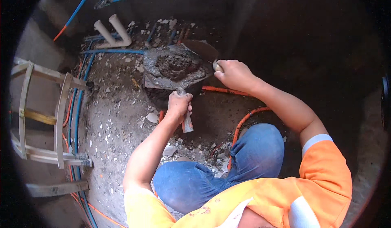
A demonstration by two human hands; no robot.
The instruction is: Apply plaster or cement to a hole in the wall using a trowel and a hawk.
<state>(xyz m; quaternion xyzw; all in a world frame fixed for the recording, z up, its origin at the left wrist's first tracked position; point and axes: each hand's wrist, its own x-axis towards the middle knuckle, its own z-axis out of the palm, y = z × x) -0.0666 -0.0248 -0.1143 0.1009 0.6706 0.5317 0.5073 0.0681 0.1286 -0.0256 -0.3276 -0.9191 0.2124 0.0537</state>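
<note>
As lumpy mortar (177, 66) coats the flat board (157, 82), left fingers (188, 98) grip its handle (187, 124)

Mortar (175, 67) dark grey from here. Shirt (326, 171) bright orange, sleeve trim (316, 141) pale. Jeans (260, 150) faded blue. Bent pipe (120, 30) cream.

Left hand (179, 104) — curled tight, left forearm (151, 150) slanting forward, right hand (236, 74) — curled, farther ahead, right arm (285, 106) bent

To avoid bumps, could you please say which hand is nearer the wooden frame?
Left: the left hand is right of the wooden frame; the right hand, holding a trowel, is farther right.
</note>
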